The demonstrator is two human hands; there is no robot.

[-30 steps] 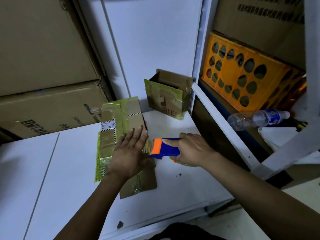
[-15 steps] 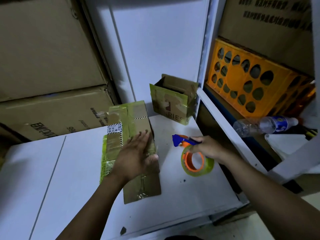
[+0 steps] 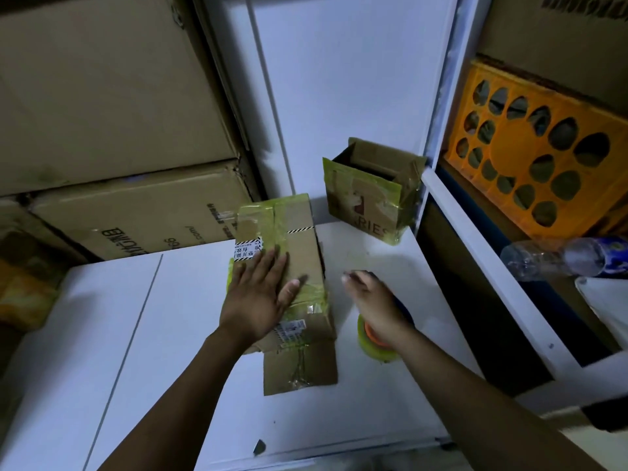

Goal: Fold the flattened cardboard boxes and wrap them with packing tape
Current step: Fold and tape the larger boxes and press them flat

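Head view: left hand (image 3: pixel 258 300) pressed open-flat on the flattened brown cardboard box (image 3: pixel 302 239), likely light, floppy, tape-slick, best pinched edgewise; right hand (image 3: pixel 373 300) gripped the yellow-green tape dispenser (image 3: pixel 368 348).

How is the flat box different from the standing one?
The flat box lies squashed on the table; the standing box is upright, open on top. The left hand presses the flat box; no hand touches the standing box. Both are brown cardboard with yellow-green tape.
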